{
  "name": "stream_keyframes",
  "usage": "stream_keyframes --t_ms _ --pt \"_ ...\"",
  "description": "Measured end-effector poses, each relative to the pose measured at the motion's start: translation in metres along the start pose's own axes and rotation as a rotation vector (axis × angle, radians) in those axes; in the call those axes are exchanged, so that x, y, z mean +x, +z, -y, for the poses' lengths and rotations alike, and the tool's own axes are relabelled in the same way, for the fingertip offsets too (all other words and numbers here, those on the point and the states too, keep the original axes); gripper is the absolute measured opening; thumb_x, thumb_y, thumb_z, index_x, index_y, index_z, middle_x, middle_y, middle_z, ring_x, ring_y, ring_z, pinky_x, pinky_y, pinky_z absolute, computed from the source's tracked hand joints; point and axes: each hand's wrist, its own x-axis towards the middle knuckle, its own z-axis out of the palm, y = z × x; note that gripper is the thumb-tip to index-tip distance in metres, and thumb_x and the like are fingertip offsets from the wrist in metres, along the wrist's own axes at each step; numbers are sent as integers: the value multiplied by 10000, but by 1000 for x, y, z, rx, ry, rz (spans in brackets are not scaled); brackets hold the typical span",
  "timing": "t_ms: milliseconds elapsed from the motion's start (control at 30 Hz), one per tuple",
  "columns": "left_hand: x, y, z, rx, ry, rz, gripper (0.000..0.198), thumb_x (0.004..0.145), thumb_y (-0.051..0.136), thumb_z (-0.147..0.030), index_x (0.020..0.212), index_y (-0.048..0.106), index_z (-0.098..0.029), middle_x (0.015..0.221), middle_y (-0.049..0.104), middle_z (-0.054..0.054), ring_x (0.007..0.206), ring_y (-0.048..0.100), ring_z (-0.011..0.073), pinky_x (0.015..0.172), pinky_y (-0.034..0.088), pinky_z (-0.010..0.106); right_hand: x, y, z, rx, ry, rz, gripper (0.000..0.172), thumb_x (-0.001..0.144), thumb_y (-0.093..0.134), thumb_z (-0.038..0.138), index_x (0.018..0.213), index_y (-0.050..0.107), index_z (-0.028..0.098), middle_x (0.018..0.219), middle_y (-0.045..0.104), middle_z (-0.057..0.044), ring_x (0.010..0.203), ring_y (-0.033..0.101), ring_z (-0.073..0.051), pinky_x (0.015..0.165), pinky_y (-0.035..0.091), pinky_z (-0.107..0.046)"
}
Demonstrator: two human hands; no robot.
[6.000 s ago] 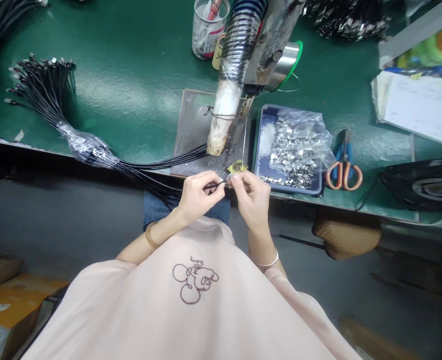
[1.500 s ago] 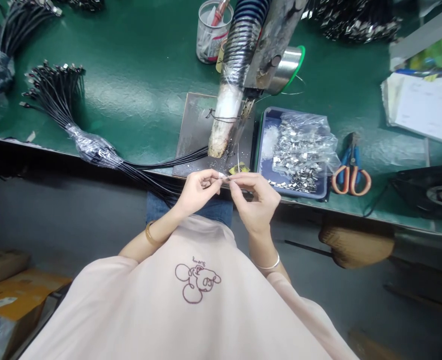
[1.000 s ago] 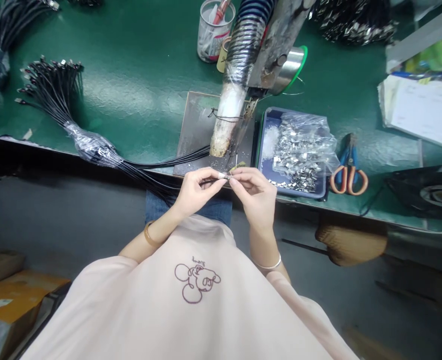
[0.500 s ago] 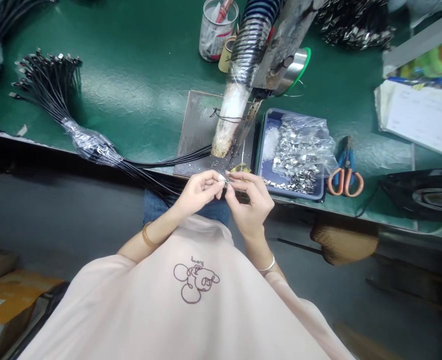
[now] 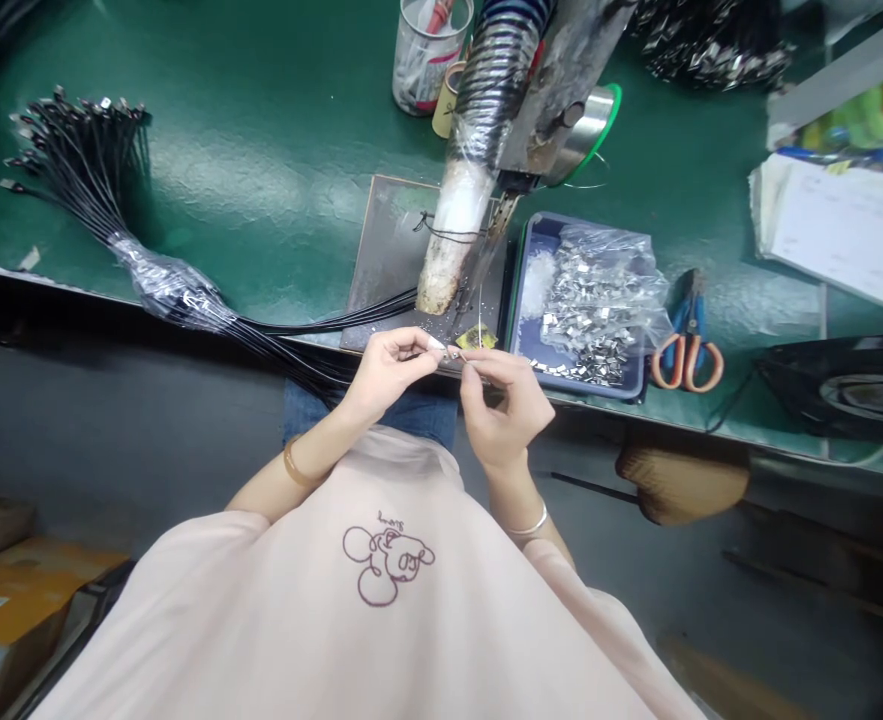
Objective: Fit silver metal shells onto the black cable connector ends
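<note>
My left hand (image 5: 390, 372) and my right hand (image 5: 510, 402) meet at the bench edge, fingertips pinched nearly tip to tip. A tiny silvery metal connector piece (image 5: 453, 353) shows between them, at the fingertips of my right hand. What my left thumb and forefinger pinch is hidden by the fingers. Black cables (image 5: 291, 350) run from a plastic-wrapped bundle (image 5: 178, 290) toward my left hand; some pass behind it. Just beyond my fingertips lies a yellow sponge-like pad (image 5: 477, 338) on a grey board (image 5: 381, 235).
A white-tipped hose (image 5: 452, 225) hangs over the board beside a solder spool (image 5: 589, 132). Right of it stand a blue tray (image 5: 520, 300) of small metal parts and orange-handled cutters (image 5: 687, 350). A clear cup (image 5: 427, 60), papers (image 5: 838, 225) and a black device (image 5: 846, 390) are around.
My fingertips have drawn slightly apart, and the right hand has shifted a little to the right. More of the metal piece shows between them. The whole view has moved slightly.
</note>
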Motion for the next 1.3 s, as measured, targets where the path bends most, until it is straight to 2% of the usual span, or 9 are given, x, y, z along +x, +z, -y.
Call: stream_keyframes --t_ms 67,133,333,467,600,767,1067,1300 --pt "0 0 0 5 9 -12 232 635 850 -329 647 703 -150 632 680 -6 607 599 93 658 516 233 0 2 -2 53 116 -6 100 905 634 126 910 643 225 913 761 -35 851 745 -160 691 609 -280" --pt "1 1 0 8 4 -20 218 633 847 -317 651 709 -150 635 684 -3 605 597 94 648 514 232 1 3 -3 74 165 14 80 906 639 147 877 645 221 910 760 -36 842 745 -166 681 613 -290" --pt "2 0 -2 19 -29 -18 204 648 817 -302 621 681 -153 528 558 -48 519 508 64 571 460 212 3 2 -6 13 54 35 128 862 679 107 858 656 234 907 776 -22 846 750 -180 739 619 -334" --pt "2 1 -4 47 -26 -10 253 662 807 -324 589 629 -160 509 493 -66 516 470 58 565 435 210 4 2 -7 -4 44 48 133 865 667 109 857 660 242 906 777 -19 835 750 -187 752 612 -353" --pt "2 2 -6 66 -18 -12 260 653 800 -310 580 600 -161 528 506 -63 534 464 56 577 426 206 4 1 -8 -1 91 42 117 874 658 123 844 654 235 914 775 -23 844 746 -185 736 601 -340" --pt "2 2 -5 93 -8 -26 247 678 795 -326 591 635 -160 535 547 -43 530 481 71 574 435 221 4 1 -9 39 121 28 108 871 666 127 844 652 230 911 770 -25 850 742 -180 732 596 -326" --pt "2 3 -6 136 37 -29 245 717 796 -337 623 663 -155 551 564 -31 559 535 87 591 454 228 4 3 -12 -1 21 56 137 868 656 106 855 651 242 922 779 -22 843 750 -186 760 605 -351" --pt "4 4 -3 190 82 -61 231 713 787 -337 643 675 -148 610 623 -9 578 518 88 575 439 213 4 4 -14 -38 -45 57 163 873 646 80 869 642 243 939 787 -27 849 758 -172 742 616 -320"
